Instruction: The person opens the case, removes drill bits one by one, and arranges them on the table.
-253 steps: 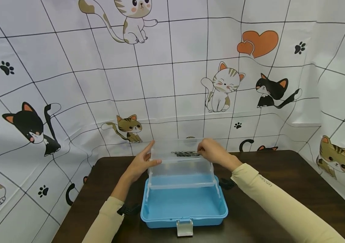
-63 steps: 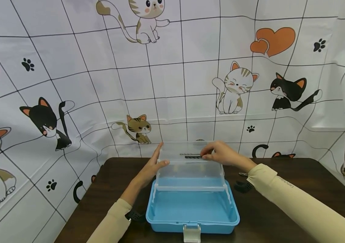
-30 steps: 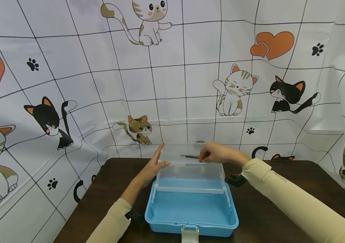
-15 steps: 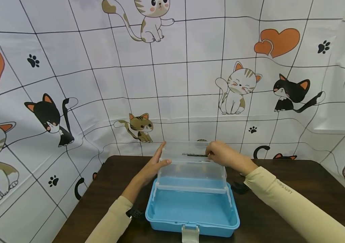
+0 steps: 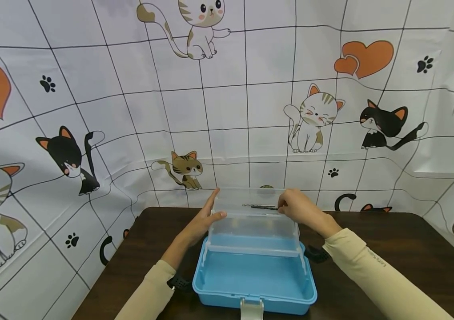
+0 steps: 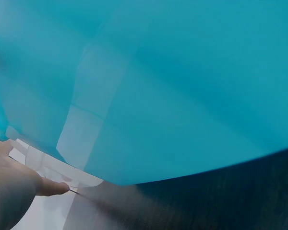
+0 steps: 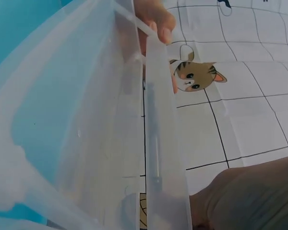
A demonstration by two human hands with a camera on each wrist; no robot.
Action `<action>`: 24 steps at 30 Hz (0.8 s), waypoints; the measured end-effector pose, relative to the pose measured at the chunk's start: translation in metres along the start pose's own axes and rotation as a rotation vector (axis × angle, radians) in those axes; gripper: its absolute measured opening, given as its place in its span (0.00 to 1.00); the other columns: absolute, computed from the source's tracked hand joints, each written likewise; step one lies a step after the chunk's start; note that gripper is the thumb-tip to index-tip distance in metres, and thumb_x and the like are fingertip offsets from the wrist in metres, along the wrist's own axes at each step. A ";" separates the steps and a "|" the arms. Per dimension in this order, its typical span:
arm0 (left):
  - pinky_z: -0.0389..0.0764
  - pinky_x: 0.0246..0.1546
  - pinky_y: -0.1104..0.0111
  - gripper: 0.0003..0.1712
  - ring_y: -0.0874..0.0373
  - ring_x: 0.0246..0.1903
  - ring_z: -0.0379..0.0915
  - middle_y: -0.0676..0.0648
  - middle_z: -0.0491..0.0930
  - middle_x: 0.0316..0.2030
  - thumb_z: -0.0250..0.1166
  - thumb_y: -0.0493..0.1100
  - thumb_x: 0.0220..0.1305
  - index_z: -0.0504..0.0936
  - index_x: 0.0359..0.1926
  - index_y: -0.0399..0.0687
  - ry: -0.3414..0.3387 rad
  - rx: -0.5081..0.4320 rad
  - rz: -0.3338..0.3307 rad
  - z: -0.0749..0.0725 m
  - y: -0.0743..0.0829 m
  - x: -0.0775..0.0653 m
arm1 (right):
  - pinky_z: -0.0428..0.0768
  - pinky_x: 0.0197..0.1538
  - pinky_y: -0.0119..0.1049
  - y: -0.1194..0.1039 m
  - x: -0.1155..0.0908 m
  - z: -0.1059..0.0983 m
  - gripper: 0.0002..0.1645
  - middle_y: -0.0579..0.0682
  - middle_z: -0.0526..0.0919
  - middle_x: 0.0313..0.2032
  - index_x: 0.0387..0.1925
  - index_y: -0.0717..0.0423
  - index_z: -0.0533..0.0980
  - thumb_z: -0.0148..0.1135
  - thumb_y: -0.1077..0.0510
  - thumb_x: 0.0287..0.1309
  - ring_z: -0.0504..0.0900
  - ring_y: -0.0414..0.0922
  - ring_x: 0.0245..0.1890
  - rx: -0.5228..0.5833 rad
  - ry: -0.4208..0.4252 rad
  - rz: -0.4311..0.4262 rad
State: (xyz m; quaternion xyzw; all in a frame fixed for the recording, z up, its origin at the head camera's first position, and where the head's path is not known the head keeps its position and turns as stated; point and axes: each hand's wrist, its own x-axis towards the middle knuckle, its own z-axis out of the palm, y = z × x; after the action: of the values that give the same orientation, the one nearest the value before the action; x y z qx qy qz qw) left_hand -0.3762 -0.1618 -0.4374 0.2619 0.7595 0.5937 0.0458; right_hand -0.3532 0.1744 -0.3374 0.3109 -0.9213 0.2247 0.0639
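In the head view a light blue toolbox (image 5: 252, 280) stands open, its two see-through trays (image 5: 252, 233) raised at the back. Thin, spiral-fluted drill bits (image 5: 263, 206) show dark through the upper tray. My right hand (image 5: 300, 209) reaches in at that tray's right end, fingertips pinching the end of a dark drill bit. My left hand (image 5: 200, 224) steadies the trays' left side, thumb in front and forefinger straight along the edge. The right wrist view shows the left fingers (image 7: 156, 21) at the tray's far end. The right fingertips are hidden there.
The toolbox rests on a dark wooden table (image 5: 355, 253). A pale latch (image 5: 252, 309) hangs at its front. Black straps sit near both wrists. A white cloth (image 5: 235, 106) printed with cats hangs behind the table.
My right hand has shifted slightly right along the upper tray, and the dark drill bit at its fingertips lies farther right. My left hand stays at the trays' left side.
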 end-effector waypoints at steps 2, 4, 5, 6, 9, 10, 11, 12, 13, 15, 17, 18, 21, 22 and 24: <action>0.35 0.70 0.37 0.51 0.51 0.77 0.23 0.57 0.28 0.80 0.60 0.57 0.74 0.36 0.82 0.70 0.001 0.001 -0.005 -0.001 -0.001 -0.001 | 0.79 0.31 0.40 0.003 0.000 0.001 0.03 0.51 0.83 0.29 0.32 0.64 0.86 0.68 0.71 0.59 0.77 0.42 0.25 0.034 0.013 -0.018; 0.35 0.70 0.37 0.49 0.50 0.77 0.23 0.57 0.28 0.80 0.60 0.56 0.74 0.36 0.82 0.73 0.001 0.000 -0.007 -0.001 -0.001 -0.003 | 0.77 0.30 0.39 0.007 -0.001 0.003 0.03 0.48 0.82 0.28 0.32 0.63 0.86 0.69 0.69 0.60 0.76 0.41 0.25 0.071 0.032 -0.034; 0.35 0.70 0.37 0.49 0.50 0.77 0.23 0.57 0.27 0.80 0.60 0.56 0.74 0.36 0.81 0.75 0.001 0.001 -0.009 -0.001 -0.001 -0.003 | 0.76 0.30 0.39 0.010 -0.002 0.004 0.03 0.47 0.81 0.28 0.32 0.62 0.85 0.69 0.68 0.61 0.75 0.41 0.26 0.089 0.042 -0.041; 0.34 0.70 0.37 0.49 0.50 0.77 0.22 0.57 0.27 0.80 0.60 0.56 0.74 0.37 0.81 0.76 0.002 0.001 -0.008 -0.002 0.000 -0.004 | 0.76 0.30 0.39 0.012 -0.003 0.005 0.03 0.46 0.80 0.28 0.32 0.62 0.85 0.69 0.66 0.62 0.74 0.42 0.26 0.105 0.055 -0.047; 0.34 0.69 0.36 0.48 0.50 0.77 0.22 0.56 0.27 0.80 0.60 0.56 0.74 0.37 0.80 0.79 0.005 -0.001 -0.005 -0.002 -0.001 -0.005 | 0.75 0.31 0.39 0.019 -0.008 0.009 0.02 0.44 0.79 0.29 0.35 0.60 0.85 0.69 0.64 0.64 0.73 0.42 0.28 0.157 0.116 -0.045; 0.34 0.69 0.36 0.48 0.50 0.77 0.22 0.56 0.27 0.80 0.60 0.57 0.74 0.37 0.80 0.79 0.005 -0.001 -0.006 -0.003 -0.001 -0.005 | 0.75 0.31 0.39 0.021 -0.010 0.010 0.02 0.44 0.80 0.30 0.36 0.60 0.85 0.69 0.63 0.64 0.74 0.43 0.28 0.176 0.138 -0.039; 0.34 0.69 0.36 0.48 0.50 0.77 0.22 0.57 0.27 0.80 0.60 0.57 0.74 0.37 0.80 0.80 0.005 -0.003 -0.008 -0.003 -0.001 -0.005 | 0.76 0.32 0.40 0.023 -0.011 0.012 0.03 0.43 0.80 0.30 0.37 0.59 0.85 0.69 0.63 0.65 0.74 0.43 0.28 0.194 0.159 -0.033; 0.34 0.69 0.36 0.48 0.50 0.77 0.22 0.57 0.27 0.80 0.59 0.57 0.74 0.37 0.80 0.80 0.006 -0.002 -0.009 -0.003 -0.002 -0.006 | 0.76 0.32 0.40 0.025 -0.013 0.013 0.03 0.43 0.81 0.31 0.38 0.58 0.86 0.69 0.63 0.65 0.75 0.43 0.29 0.214 0.178 -0.022; 0.34 0.69 0.35 0.48 0.50 0.77 0.22 0.57 0.27 0.80 0.59 0.57 0.74 0.37 0.81 0.79 0.006 0.001 -0.008 -0.003 -0.002 -0.006 | 0.77 0.33 0.40 0.027 -0.016 0.014 0.04 0.43 0.82 0.31 0.39 0.58 0.86 0.68 0.62 0.66 0.76 0.43 0.29 0.235 0.194 -0.009; 0.35 0.69 0.35 0.48 0.50 0.77 0.22 0.57 0.27 0.80 0.59 0.57 0.74 0.37 0.81 0.78 0.007 0.001 -0.011 -0.002 -0.003 -0.008 | 0.77 0.34 0.40 0.030 -0.019 0.016 0.06 0.43 0.83 0.33 0.41 0.57 0.86 0.68 0.59 0.67 0.77 0.44 0.30 0.276 0.219 0.024; 0.35 0.69 0.35 0.49 0.50 0.77 0.22 0.57 0.27 0.80 0.60 0.57 0.74 0.36 0.81 0.76 0.008 -0.005 -0.013 -0.001 -0.004 -0.009 | 0.78 0.35 0.40 0.034 -0.024 0.016 0.09 0.45 0.84 0.36 0.44 0.57 0.86 0.67 0.55 0.69 0.78 0.46 0.32 0.314 0.232 0.060; 0.36 0.69 0.35 0.49 0.50 0.77 0.22 0.57 0.27 0.80 0.59 0.57 0.74 0.36 0.81 0.75 0.006 -0.006 -0.013 -0.001 -0.004 -0.009 | 0.78 0.35 0.40 0.036 -0.026 0.016 0.11 0.46 0.85 0.37 0.45 0.56 0.86 0.66 0.53 0.70 0.79 0.47 0.33 0.331 0.239 0.080; 0.37 0.70 0.36 0.50 0.51 0.77 0.22 0.58 0.27 0.79 0.60 0.57 0.74 0.35 0.82 0.73 -0.004 -0.013 -0.015 0.000 -0.004 -0.007 | 0.79 0.37 0.39 0.044 -0.036 0.012 0.15 0.48 0.85 0.40 0.48 0.55 0.85 0.65 0.49 0.71 0.80 0.48 0.37 0.356 0.265 0.136; 0.38 0.70 0.36 0.50 0.51 0.77 0.22 0.58 0.27 0.79 0.59 0.57 0.74 0.35 0.82 0.73 -0.006 -0.011 -0.011 0.000 -0.004 -0.005 | 0.78 0.37 0.39 0.047 -0.039 0.010 0.16 0.48 0.85 0.41 0.48 0.55 0.85 0.64 0.48 0.71 0.80 0.49 0.37 0.355 0.277 0.148; 0.40 0.70 0.37 0.49 0.52 0.77 0.23 0.60 0.28 0.79 0.59 0.57 0.74 0.36 0.82 0.75 -0.006 -0.007 -0.008 -0.001 -0.002 -0.003 | 0.78 0.38 0.39 0.053 -0.046 0.007 0.17 0.49 0.85 0.42 0.49 0.55 0.85 0.64 0.47 0.71 0.81 0.49 0.39 0.351 0.300 0.164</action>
State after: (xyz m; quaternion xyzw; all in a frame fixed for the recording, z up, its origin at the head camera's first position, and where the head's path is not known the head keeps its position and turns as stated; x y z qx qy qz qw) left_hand -0.3745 -0.1643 -0.4402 0.2606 0.7584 0.5952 0.0515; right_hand -0.3481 0.2337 -0.3752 0.2047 -0.8704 0.4295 0.1265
